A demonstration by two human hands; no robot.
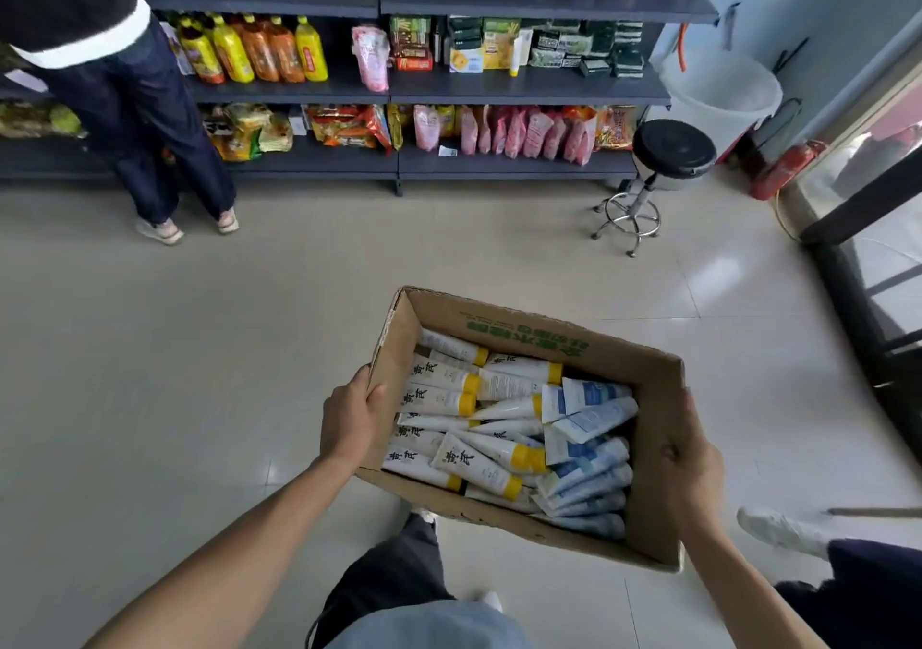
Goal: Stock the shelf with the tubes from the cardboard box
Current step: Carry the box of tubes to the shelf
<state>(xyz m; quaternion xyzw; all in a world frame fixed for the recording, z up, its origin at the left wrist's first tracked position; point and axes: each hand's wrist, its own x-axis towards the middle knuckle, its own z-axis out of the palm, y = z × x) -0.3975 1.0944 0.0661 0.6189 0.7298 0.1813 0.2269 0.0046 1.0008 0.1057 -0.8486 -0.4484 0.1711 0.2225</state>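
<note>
From the head camera, the stocking looks barely begun, if at all. The cardboard box is carried at about waist height above the tiled floor, well apart from the shelf across the aisle. The left hand grips the box's left wall, thumb hooked over the rim and fingers on the outside. The right hand holds the right wall, fingers curled around its outer edge. Neither hand holds a tube.

The tubes lie loose in a heap inside the box, white ones with yellow caps toward the left and blue-and-white ones toward the right. The box looks close to full, so I judge nearly all of the work is left.

One white tube with a yellow cap stands on the middle shelf among packets; whether it came from this box I cannot tell. That shelf has bare space along its front edge.

Another person stands at the shelves on the left, and a stool sits near the shelf's right end. What remains is to bring the box to the shelf and move the tubes over.
</note>
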